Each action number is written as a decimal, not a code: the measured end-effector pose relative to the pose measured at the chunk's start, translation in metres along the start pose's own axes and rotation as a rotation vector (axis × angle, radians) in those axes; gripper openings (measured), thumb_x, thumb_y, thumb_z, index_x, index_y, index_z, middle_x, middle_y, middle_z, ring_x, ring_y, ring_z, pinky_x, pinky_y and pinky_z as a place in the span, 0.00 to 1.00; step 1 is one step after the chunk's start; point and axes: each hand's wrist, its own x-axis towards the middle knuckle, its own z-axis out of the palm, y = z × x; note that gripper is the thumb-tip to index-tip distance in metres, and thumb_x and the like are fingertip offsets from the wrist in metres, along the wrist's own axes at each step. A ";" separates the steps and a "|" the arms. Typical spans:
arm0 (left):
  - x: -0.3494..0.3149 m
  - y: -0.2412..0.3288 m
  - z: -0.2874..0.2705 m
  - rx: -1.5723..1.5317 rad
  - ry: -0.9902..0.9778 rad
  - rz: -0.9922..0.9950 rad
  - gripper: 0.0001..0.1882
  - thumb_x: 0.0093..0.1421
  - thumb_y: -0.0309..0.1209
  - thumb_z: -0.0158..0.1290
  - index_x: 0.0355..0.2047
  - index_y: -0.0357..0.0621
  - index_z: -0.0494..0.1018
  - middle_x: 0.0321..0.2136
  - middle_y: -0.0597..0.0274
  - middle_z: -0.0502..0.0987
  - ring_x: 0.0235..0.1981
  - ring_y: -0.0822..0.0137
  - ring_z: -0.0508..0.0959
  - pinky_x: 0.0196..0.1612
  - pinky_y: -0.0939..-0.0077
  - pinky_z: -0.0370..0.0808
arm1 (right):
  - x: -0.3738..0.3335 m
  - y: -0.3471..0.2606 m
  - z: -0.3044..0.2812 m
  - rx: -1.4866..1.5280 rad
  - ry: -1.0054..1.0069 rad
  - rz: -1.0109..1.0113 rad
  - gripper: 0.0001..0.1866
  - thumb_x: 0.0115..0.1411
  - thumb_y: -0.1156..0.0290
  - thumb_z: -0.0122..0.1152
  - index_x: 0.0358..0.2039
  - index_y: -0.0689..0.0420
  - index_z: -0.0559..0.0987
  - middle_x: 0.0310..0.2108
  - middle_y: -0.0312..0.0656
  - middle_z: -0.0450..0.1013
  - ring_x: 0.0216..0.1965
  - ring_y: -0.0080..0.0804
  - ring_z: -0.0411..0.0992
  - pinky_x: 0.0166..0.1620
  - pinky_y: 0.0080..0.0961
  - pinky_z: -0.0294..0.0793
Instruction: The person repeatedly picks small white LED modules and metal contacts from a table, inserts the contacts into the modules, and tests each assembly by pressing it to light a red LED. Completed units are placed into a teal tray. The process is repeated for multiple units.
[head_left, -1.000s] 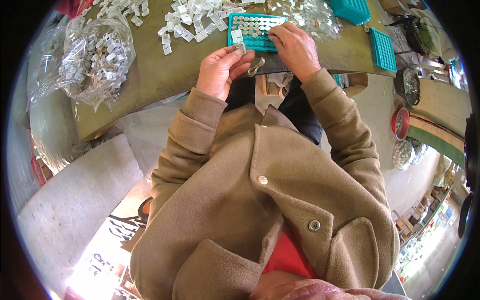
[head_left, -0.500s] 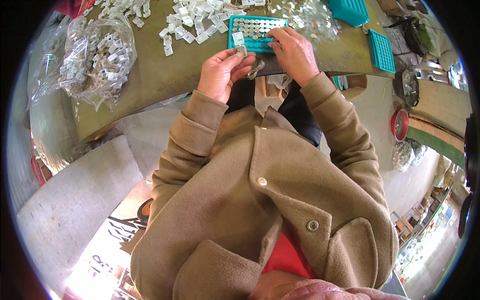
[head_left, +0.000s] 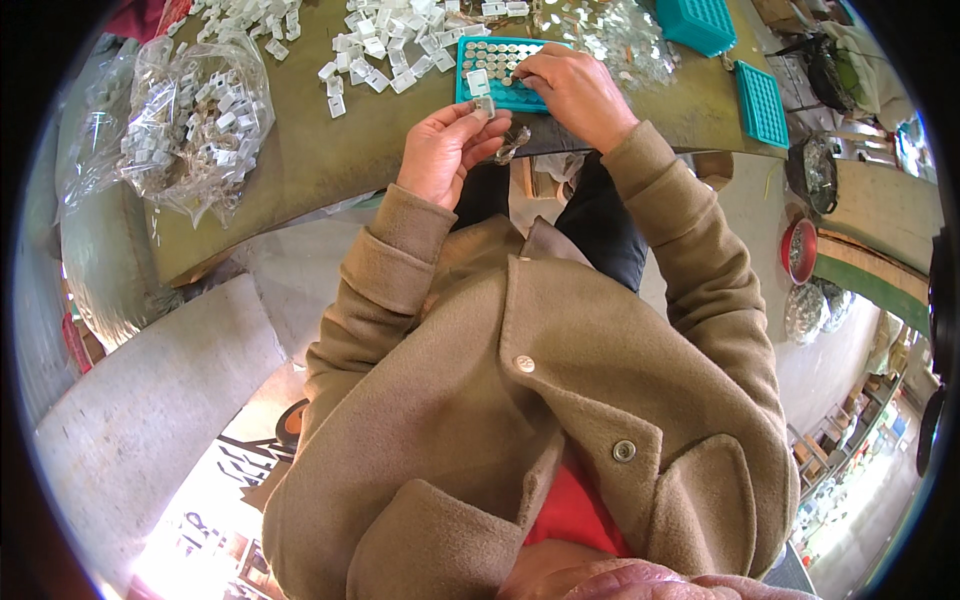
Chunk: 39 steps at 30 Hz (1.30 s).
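Note:
My left hand (head_left: 447, 150) holds a small white plastic piece (head_left: 485, 103) pinched between thumb and fingers at the near edge of the olive table (head_left: 340, 165). My right hand (head_left: 572, 92) rests on a teal grid tray (head_left: 478, 62) filled with round silvery pieces, its fingertips on a small piece at the tray. Another white square piece (head_left: 479, 80) lies on the tray next to my left fingertips. The two hands are close together, almost touching.
Loose white plastic pieces (head_left: 380, 45) are heaped behind the tray. A clear bag of white pieces (head_left: 190, 120) lies at the left. Clear bags (head_left: 610, 35), a teal box (head_left: 698, 20) and a second teal tray (head_left: 760, 100) sit to the right. A red bowl (head_left: 800, 250) is on the floor.
Both hands have stayed at the teal tray. The left hand's white piece has shifted slightly toward the tray; the right hand's fingers have moved a little over the tray.

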 end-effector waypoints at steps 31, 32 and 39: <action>-0.007 -0.006 0.003 0.122 -0.051 0.119 0.14 0.60 0.26 0.55 0.46 0.32 0.75 0.37 0.58 0.80 0.35 0.71 0.80 0.39 0.80 0.80 | -0.019 -0.060 -0.003 0.148 0.111 -0.087 0.06 0.55 0.74 0.59 0.33 0.58 0.73 0.30 0.45 0.72 0.31 0.50 0.73 0.32 0.40 0.72; -0.008 -0.006 0.002 0.143 -0.041 0.133 0.14 0.60 0.26 0.56 0.46 0.32 0.76 0.37 0.58 0.80 0.35 0.71 0.80 0.39 0.80 0.80 | -0.020 -0.060 -0.002 0.155 0.118 -0.080 0.06 0.55 0.74 0.58 0.33 0.58 0.73 0.30 0.45 0.72 0.31 0.50 0.73 0.32 0.40 0.73; -0.011 -0.005 -0.001 0.106 -0.034 0.043 0.14 0.60 0.25 0.56 0.45 0.33 0.76 0.38 0.58 0.79 0.35 0.71 0.80 0.40 0.81 0.79 | -0.025 -0.053 0.002 0.202 0.079 -0.038 0.06 0.55 0.75 0.59 0.34 0.58 0.74 0.28 0.45 0.73 0.30 0.46 0.74 0.32 0.35 0.73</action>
